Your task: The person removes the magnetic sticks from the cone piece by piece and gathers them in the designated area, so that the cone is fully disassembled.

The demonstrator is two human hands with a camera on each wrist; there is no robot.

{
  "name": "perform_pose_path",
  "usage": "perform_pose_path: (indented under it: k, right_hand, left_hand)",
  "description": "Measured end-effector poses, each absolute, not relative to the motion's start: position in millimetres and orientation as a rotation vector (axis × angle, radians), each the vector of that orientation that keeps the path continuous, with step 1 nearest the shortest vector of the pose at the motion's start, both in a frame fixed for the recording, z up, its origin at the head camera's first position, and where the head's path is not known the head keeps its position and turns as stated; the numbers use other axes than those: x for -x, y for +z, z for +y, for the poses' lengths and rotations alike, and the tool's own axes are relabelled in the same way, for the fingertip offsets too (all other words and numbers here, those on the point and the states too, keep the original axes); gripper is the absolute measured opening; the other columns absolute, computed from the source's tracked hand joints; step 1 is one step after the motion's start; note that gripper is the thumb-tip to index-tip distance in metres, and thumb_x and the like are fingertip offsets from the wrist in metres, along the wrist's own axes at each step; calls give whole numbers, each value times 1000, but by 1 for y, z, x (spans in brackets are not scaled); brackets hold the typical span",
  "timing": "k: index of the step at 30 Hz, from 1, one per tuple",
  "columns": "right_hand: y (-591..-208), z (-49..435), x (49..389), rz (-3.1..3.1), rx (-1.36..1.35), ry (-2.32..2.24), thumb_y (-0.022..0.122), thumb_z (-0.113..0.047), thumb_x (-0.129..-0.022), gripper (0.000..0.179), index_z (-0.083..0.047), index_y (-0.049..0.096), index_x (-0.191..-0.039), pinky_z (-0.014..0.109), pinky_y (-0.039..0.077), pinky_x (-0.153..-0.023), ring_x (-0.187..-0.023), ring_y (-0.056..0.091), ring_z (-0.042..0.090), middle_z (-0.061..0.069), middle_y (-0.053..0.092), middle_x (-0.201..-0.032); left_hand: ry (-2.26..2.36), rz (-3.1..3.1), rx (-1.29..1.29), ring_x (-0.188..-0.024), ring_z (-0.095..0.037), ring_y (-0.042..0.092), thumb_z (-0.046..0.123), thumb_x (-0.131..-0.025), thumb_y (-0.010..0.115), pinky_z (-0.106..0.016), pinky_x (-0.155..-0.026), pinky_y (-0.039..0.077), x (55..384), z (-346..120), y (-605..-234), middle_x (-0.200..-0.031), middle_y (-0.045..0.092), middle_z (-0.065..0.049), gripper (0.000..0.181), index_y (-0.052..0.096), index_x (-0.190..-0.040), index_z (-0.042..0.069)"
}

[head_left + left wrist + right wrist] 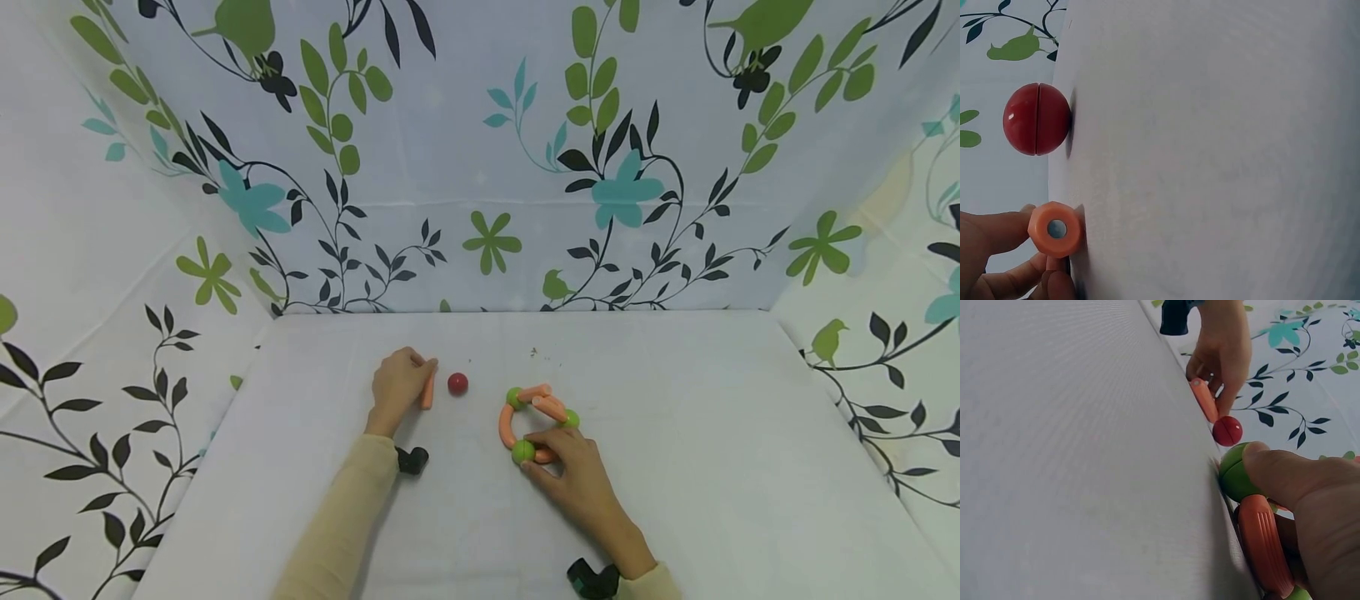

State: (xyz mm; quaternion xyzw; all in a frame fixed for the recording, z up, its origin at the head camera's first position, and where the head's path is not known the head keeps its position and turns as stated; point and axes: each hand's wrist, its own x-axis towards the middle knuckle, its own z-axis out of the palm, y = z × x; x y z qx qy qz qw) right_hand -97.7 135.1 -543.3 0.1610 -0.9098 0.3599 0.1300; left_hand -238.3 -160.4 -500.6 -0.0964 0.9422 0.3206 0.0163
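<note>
My left hand pinches an orange magnetic rod at its far part. In the left wrist view, the rod's end shows a round metal disc. Just right of it lies a red ball with a groove around it, apart from the rod. My right hand holds a green ball between thumb and fingers. This ball belongs to a ring of curved orange pieces and green balls. A straighter orange rod points inward from another green ball. The fingers hide part of the ring.
A white cloth covers the table. Beyond its back edge hangs a leaf-patterned curtain, which also runs along both sides. A few dark specks lie behind the ring.
</note>
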Motion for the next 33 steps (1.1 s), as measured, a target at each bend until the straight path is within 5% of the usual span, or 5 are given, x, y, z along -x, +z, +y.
perform_pose_path:
  k: [17,26,33]
  right_hand:
    - [-548,136,97,-2511,-570,930,89,-20,-83,33,-16,76,-113,38,52,-98,-113,62,18,-5,75,-113]
    - [-546,137,97,-2368,-450,995,84,-3,-83,24,-15,71,-99,21,46,-80,-94,57,11,-4,69,-95]
    - [-544,140,99,-2307,-348,1011,80,1,-85,23,-8,66,-101,25,49,-71,-83,59,16,1,65,-92]
  left_hand:
    - [1042,2945,254,-86,-28,68,43,-103,58,-42,-77,54,229,-165,-506,-106,75,-16,42,69,-116,5]
    - [1073,2953,289,-80,-24,67,45,-103,58,-30,-64,47,214,-173,-504,-102,75,-12,41,69,-117,8]
    - [994,3027,291,-78,-23,65,37,-104,59,-30,-62,45,201,-171,-497,-99,73,-11,34,69,-117,7]
